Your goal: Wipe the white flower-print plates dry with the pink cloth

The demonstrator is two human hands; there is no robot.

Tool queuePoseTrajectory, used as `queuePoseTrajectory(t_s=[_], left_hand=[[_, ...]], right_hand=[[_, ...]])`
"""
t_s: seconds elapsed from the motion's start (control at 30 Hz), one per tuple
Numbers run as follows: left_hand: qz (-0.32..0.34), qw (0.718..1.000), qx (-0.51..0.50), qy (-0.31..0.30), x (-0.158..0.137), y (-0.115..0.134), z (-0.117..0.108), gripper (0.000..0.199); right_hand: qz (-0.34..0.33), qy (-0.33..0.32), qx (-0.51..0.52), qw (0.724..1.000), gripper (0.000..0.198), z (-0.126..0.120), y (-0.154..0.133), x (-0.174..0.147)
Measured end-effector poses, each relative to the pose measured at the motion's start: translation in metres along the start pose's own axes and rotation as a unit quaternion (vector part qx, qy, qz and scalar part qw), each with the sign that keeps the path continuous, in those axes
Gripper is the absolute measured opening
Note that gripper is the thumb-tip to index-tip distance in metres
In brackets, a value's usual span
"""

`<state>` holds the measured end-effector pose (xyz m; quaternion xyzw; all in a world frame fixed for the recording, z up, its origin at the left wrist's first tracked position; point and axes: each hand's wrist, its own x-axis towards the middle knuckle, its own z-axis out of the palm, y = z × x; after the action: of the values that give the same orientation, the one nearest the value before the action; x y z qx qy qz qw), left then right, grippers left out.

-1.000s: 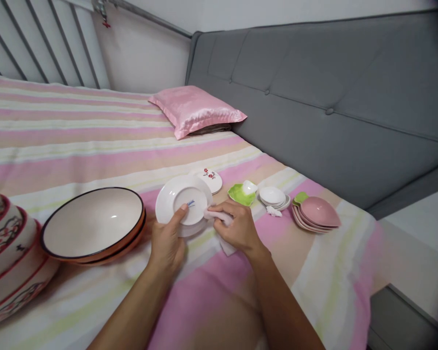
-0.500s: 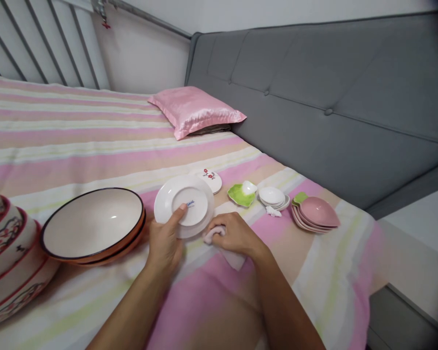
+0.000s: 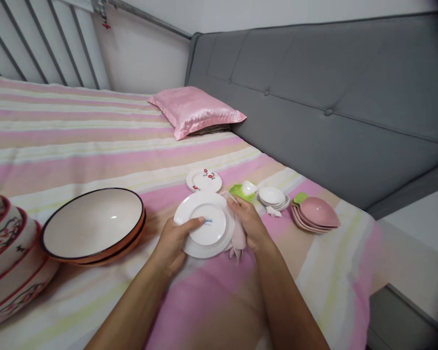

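A white plate (image 3: 208, 245) is held above the bed with its underside and blue mark facing me. My left hand (image 3: 173, 240) grips its left edge, thumb lying across the base. At the plate's right rim, my right hand (image 3: 251, 223) is closed on a pale pink cloth (image 3: 238, 238), which touches the edge and hangs down below the fingers. Just beyond lie small white plates with red flowers (image 3: 204, 181). Partly behind my right hand is a green leaf-shaped dish (image 3: 245, 193) with a small white piece on it.
Stacked large bowls with dark rims (image 3: 95, 223) and red-patterned bowls (image 3: 12, 267) stand on the left. Small white dishes (image 3: 272, 196) and pink dishes (image 3: 317, 214) sit on the right. A pink pillow (image 3: 197, 111) lies near the grey headboard (image 3: 314, 87).
Both hands have moved to the right with the plate. The right hand has raised the cloth from below the plate to its right rim. More of the flowered plates now shows.
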<state>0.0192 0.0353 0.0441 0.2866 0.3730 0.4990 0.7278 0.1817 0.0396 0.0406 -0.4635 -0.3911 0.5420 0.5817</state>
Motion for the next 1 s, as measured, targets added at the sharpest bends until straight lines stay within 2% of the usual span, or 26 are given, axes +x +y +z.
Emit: queuePoseTrajectory(t_s=[0.17,0.3,0.4,0.5,0.63,0.73,0.83,0.93,1.0], left_hand=[[-0.042,0.997,0.052,-0.044,-0.001,0.003,-0.005,0.034],[-0.050,0.995,0.049,-0.072,-0.001,0.003,-0.005,0.034],[-0.058,0.995,-0.008,-0.077,-0.002,0.006,-0.003,0.037],[-0.051,0.993,-0.077,-0.069,-0.004,0.007,0.000,0.039],[0.003,0.993,-0.070,-0.092,-0.007,-0.006,0.009,0.045],[0.080,0.995,-0.001,-0.062,-0.010,-0.024,0.017,0.054],[0.104,0.993,0.059,0.007,-0.011,-0.036,0.024,0.051],[0.121,0.990,0.043,0.065,-0.012,-0.038,0.027,0.045],[0.137,0.988,0.017,0.076,-0.012,-0.035,0.027,0.044]], right_hand=[[0.034,-0.088,-0.099,0.991,0.046,-0.001,-0.003,-0.008],[0.072,-0.115,-0.029,0.990,0.043,0.000,-0.002,-0.010],[0.091,-0.099,0.032,0.990,0.041,0.001,0.001,-0.008],[0.088,-0.056,0.097,0.990,0.044,0.003,0.004,-0.005],[0.085,-0.016,0.174,0.981,0.041,0.008,0.009,-0.002],[0.094,0.003,0.192,0.977,0.040,0.014,0.013,0.000],[0.075,0.017,0.192,0.978,0.042,0.019,0.014,-0.002],[0.030,0.003,0.183,0.983,0.045,0.023,0.013,-0.007],[0.010,-0.020,0.169,0.985,0.047,0.024,0.012,-0.009]])
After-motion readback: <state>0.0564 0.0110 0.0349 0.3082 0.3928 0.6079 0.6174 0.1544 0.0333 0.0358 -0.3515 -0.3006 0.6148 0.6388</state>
